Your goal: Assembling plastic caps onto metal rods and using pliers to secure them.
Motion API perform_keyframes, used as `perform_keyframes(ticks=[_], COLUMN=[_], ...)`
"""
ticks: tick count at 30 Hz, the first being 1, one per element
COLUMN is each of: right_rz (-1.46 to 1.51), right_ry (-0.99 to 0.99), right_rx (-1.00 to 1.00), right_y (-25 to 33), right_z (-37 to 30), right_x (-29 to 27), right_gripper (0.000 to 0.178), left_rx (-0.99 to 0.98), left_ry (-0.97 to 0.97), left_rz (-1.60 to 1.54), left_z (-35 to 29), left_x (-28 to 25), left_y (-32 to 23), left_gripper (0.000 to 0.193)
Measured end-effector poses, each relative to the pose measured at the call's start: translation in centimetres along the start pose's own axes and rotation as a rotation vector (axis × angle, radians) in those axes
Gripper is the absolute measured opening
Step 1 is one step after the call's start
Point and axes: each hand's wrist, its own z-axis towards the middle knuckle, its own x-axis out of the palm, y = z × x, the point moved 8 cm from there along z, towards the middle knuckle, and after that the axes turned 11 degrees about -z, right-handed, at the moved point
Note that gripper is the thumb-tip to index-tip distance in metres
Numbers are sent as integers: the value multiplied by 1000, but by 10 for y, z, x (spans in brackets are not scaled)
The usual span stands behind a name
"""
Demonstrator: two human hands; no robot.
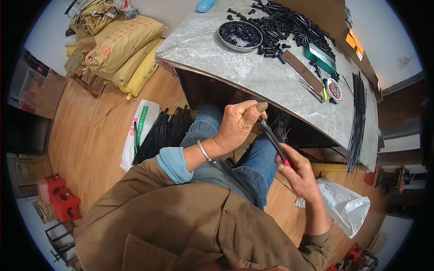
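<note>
My left hand (239,124) is closed in a fist, thumb pressed against the curled fingers, in front of the table's near edge. What it grips is hidden by the fingers. A slender black tool (274,141) with a shiny metal tip slants between my hands, its tip right beside my left fingers. My right hand (298,174) is wrapped round its lower part, where a bit of red shows by the thumb. The tool's exact kind cannot be made out. Both hands are above my knees.
On the grey table (199,54) are a heap of black bolt-like parts (289,22), a round metal dish (239,49), a green box (320,58), tweezers (312,89) and long black rods (357,117). Black rods (165,135) lie on the floor at left, near yellow sacks (122,45).
</note>
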Motion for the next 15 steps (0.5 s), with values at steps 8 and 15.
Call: perform_keyframes(ticks=[8,15], right_rz=[-609,-542], right_ry=[-325,-683], right_rx=[-199,-170], right_y=[27,11], right_z=[-2,-7], right_x=[8,54], right_gripper=[60,61], left_rx=[95,68], left_ry=[-18,-56], left_rz=[64,70], left_z=[0,4], left_x=[-2,-7], left_y=[-7,-3], left_gripper=[56,51])
